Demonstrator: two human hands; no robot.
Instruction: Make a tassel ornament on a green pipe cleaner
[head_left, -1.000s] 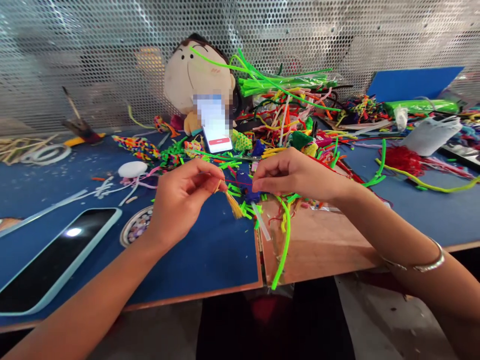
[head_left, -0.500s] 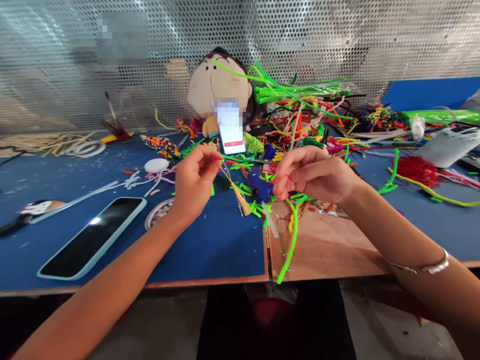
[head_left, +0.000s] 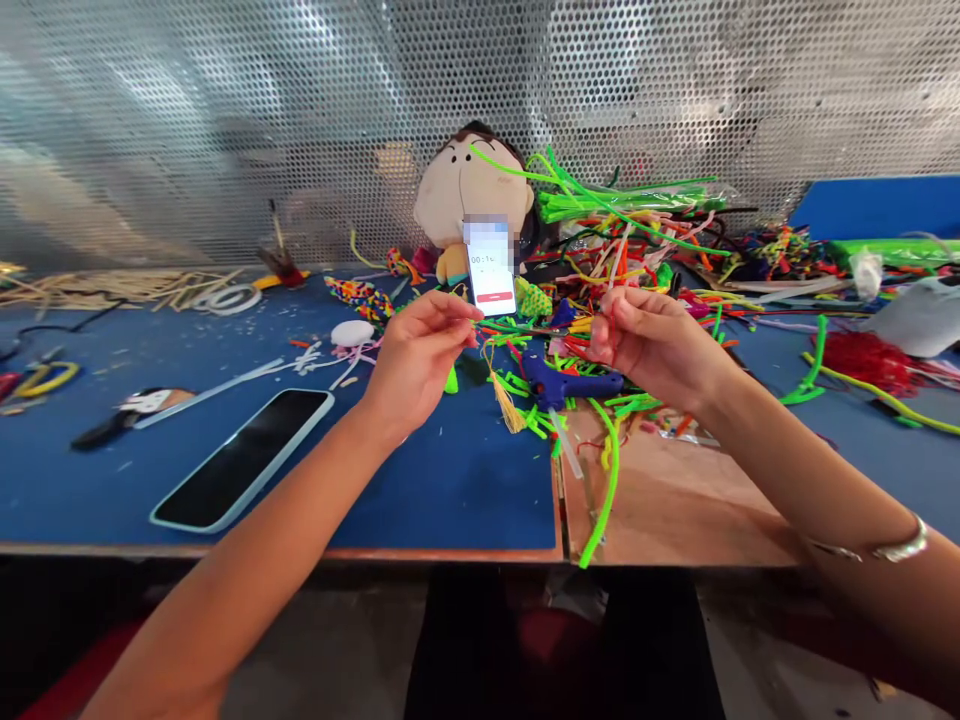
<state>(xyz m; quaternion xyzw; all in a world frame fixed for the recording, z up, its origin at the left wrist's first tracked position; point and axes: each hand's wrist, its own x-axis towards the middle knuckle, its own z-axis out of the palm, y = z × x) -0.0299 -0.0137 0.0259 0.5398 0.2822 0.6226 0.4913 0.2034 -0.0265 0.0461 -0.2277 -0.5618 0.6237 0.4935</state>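
Near edge: blue surface (head_left: 465, 490), with a bare brown panel (head_left: 675, 500) to the right of the seam. Dark-screened phone (head_left: 244, 455) in pale blue case, near left. Yellow tassel (head_left: 508, 402) mid-scene, hanging by its fine cord from the left hand (head_left: 420, 358), thumb and finger pinched on it. Right hand (head_left: 660, 345) pinches red thread (head_left: 613, 335), other fingers curled. Blue glue gun (head_left: 566, 383) between and below them, among green clippings. Farther: upright phone (head_left: 491, 290), readable "00:1", rest blurred, against plush doll (head_left: 469, 185). Far: perforated metal wall (head_left: 315, 130).
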